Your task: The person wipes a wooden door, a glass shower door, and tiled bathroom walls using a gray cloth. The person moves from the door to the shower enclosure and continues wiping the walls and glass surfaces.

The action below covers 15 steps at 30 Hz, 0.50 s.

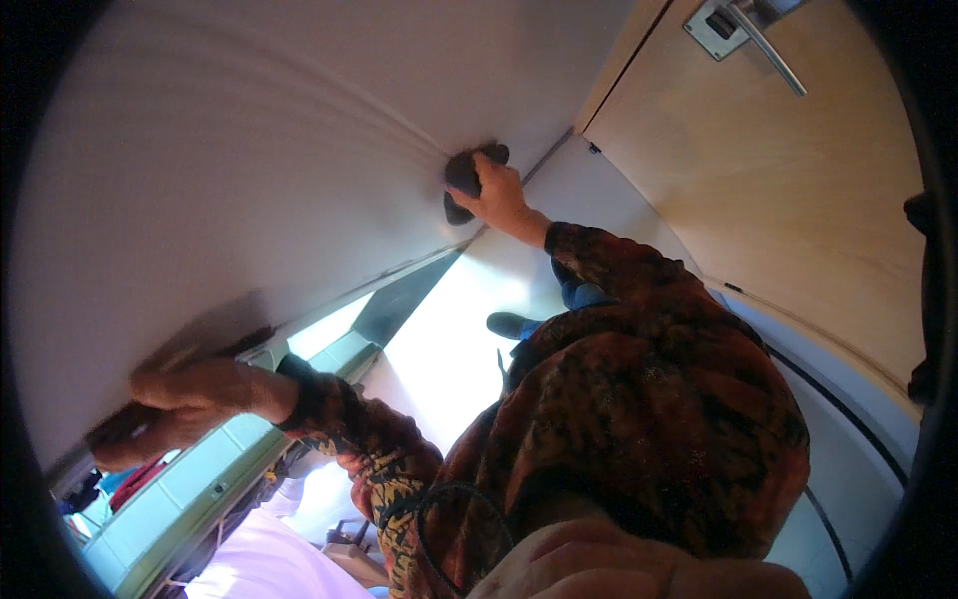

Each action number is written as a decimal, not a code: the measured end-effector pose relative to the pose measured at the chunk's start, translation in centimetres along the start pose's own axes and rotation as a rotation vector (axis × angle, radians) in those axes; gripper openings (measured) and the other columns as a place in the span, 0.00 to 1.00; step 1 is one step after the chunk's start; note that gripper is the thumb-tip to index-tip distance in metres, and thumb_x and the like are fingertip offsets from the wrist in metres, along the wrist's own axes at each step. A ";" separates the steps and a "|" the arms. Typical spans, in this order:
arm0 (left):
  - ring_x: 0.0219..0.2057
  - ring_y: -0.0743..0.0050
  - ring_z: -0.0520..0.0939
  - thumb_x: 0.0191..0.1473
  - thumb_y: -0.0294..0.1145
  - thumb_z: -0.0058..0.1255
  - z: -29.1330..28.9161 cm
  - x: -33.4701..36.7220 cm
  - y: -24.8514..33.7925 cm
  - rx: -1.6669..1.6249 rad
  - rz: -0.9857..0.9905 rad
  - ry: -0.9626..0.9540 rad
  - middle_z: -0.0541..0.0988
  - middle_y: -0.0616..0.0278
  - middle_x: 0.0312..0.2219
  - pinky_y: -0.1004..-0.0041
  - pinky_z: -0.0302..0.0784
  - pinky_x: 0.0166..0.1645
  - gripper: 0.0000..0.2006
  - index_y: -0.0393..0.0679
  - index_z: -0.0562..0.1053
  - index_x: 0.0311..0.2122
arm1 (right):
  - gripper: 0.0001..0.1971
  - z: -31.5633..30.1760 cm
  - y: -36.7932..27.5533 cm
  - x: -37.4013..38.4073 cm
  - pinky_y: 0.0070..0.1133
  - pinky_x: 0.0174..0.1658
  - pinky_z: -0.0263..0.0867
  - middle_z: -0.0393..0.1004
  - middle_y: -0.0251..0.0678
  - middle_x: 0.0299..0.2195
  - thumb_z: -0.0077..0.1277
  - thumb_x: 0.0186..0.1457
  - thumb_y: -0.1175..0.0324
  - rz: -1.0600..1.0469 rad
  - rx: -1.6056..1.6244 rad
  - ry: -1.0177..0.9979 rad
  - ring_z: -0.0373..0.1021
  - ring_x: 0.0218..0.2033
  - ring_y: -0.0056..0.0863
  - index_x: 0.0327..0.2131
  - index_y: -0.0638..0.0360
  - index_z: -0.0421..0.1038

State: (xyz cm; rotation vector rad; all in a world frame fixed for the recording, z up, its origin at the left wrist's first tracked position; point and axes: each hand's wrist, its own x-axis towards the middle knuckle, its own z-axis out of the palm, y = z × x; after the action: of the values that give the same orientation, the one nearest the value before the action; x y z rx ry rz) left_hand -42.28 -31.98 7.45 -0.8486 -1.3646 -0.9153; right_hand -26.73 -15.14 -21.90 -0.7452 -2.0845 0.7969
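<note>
My right hand is closed around a dark, bunched cloth, which it presses against the large pale panel near its lower edge. Parts of the cloth stick out on both sides of the fingers. On the left, my left hand rests along the panel's edge, thumb and fingers apart, over a dark brown strip. The hand covers much of that strip, so its kind cannot be made out. Both sleeves are of a dark red-brown patterned fabric.
A light wooden door with a metal lever handle stands at the right. Bright light falls on the floor near my shoe. At lower left are pale green cabinets and a lilac cloth-like surface.
</note>
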 end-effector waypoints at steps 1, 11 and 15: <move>0.43 0.63 0.60 0.46 0.60 0.47 0.0 -0.1 0.1 -0.034 0.002 -0.043 0.57 0.55 0.42 0.60 0.60 0.46 0.37 0.42 0.52 0.51 | 0.26 -1.0 -1.1 1.0 0.25 0.32 0.69 0.72 0.47 0.30 0.60 0.40 0.55 -0.025 0.041 0.027 0.72 0.29 0.38 0.37 0.63 0.65; 0.49 0.49 0.57 0.45 0.56 0.49 0.7 -1.7 -0.9 -0.092 0.166 -0.068 0.50 0.44 0.53 0.54 0.60 0.46 0.39 0.45 0.51 0.57 | 0.32 -5.3 -10.0 12.2 0.28 0.28 0.67 0.72 0.35 0.26 0.67 0.27 0.57 -0.681 0.048 0.652 0.71 0.25 0.34 0.39 0.57 0.66; 0.53 0.46 0.54 0.44 0.57 0.50 0.5 -2.9 -1.2 -0.063 0.153 -0.059 0.49 0.43 0.55 0.54 0.57 0.51 0.39 0.45 0.54 0.56 | 0.31 0.3 -5.7 3.5 0.27 0.30 0.67 0.71 0.41 0.27 0.67 0.27 0.63 -0.503 -0.098 0.255 0.70 0.27 0.40 0.38 0.62 0.64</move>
State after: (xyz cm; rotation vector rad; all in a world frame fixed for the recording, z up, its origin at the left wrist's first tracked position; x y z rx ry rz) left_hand -43.60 -31.93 4.56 -1.0211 -1.3075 -0.8229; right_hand -30.15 -16.34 -16.30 -0.3230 -1.9633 0.3060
